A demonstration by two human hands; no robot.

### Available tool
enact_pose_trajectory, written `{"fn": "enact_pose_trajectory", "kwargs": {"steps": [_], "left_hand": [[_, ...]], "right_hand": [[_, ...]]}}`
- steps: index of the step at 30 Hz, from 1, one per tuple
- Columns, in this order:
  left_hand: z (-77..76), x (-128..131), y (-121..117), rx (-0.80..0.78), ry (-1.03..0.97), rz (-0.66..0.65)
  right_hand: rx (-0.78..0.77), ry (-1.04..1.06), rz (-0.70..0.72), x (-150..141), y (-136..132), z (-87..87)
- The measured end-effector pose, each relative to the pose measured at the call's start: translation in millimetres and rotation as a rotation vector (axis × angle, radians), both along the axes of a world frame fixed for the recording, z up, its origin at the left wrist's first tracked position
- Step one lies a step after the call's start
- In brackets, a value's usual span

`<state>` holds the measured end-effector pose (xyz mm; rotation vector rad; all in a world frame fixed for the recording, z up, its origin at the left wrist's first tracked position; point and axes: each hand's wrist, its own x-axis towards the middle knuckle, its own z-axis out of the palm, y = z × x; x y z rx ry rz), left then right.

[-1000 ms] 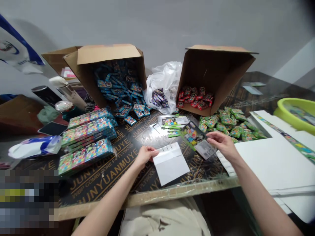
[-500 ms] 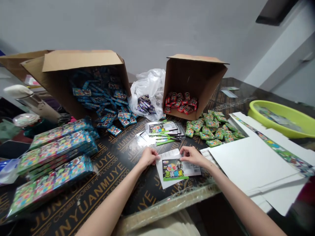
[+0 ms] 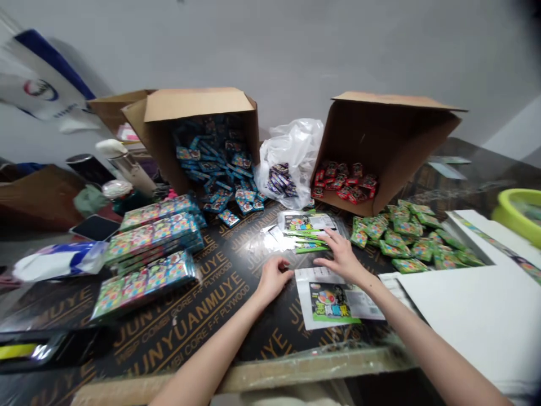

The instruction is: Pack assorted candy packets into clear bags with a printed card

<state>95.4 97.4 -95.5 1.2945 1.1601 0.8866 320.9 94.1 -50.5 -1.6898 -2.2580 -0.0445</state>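
Note:
A white sheet with a printed card [image 3: 332, 301] in a clear sleeve lies on the dark tabletop between my forearms. My left hand [image 3: 274, 277] rests just off the sheet's upper left corner, fingers loosely curled, a small gap between thumb and forefinger, nothing in them. My right hand [image 3: 343, 258] is spread above the sheet's top edge, its fingertips at the near edge of a stack of printed card sleeves [image 3: 306, 221]. Whether those fingertips touch the stack I cannot tell. Green candy packets [image 3: 408, 231] lie in a heap to the right of this hand.
Behind stand two tipped cardboard boxes, one with blue packets [image 3: 211, 163], one with red packets [image 3: 346, 183]. Between them sits a plastic bag [image 3: 291, 141] of purple packets. Stacked packet strips [image 3: 146, 282] lie left; white cardboard [image 3: 469, 321] and a yellow-green basin [image 3: 518, 217] right.
Both hands have let go of the sheet and card, which now lie on the table. My right hand has opened and reached toward the sleeve stack. The view has swung left.

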Motion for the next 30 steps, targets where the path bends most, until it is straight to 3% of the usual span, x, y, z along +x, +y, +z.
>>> {"fn": "enact_pose_trajectory", "kwargs": {"steps": [3,5,8,10,15,17,20,22,24,27,30], "left_hand": [[-3.6,-24.3,-5.1,-0.022,-0.053,-0.006],[-5.3,-37.9,-6.8,-0.042,-0.097,-0.023],[-7.4,-48.4,-6.1,-0.059,-0.149,-0.059],[-9.5,-48.8,-4.2,-0.065,-0.168,-0.087],[-13.7,-42.3,-3.3,-0.043,-0.152,-0.107],[-9.8,-41.6,-6.5,0.001,-0.122,-0.068],[6.6,-42.4,-15.3,0.212,-0.106,0.053],[23.1,-42.7,-23.7,0.359,-0.187,0.1],[40.4,-43.4,-34.5,0.374,-0.349,0.077],[60.9,-50.5,-55.1,0.194,-0.558,0.009],[69.4,-66.7,-78.3,-0.016,-0.654,-0.034]], "right_hand": [[0.002,-0.072,0.059,-43.2,44.0,3.9],[-0.003,-0.15,0.02,-64.1,71.1,7.4],[-0.039,-0.236,-0.149,-73.0,94.5,9.9],[-0.08,-0.269,-0.203,-70.3,94.4,7.1],[-0.079,-0.336,-0.16,-70.2,67.4,-1.0],[-0.078,-0.342,-0.147,-74.3,57.6,5.2],[-0.035,-0.293,-0.129,-89.9,37.5,24.3],[0.021,-0.099,-0.049,-110.0,14.3,36.1],[0.028,0.229,0.141,-134.8,-15.1,42.9],[-0.046,0.657,0.367,-164.9,-55.6,47.8],[-0.066,0.833,0.367,-173.7,-77.7,55.4]]}}
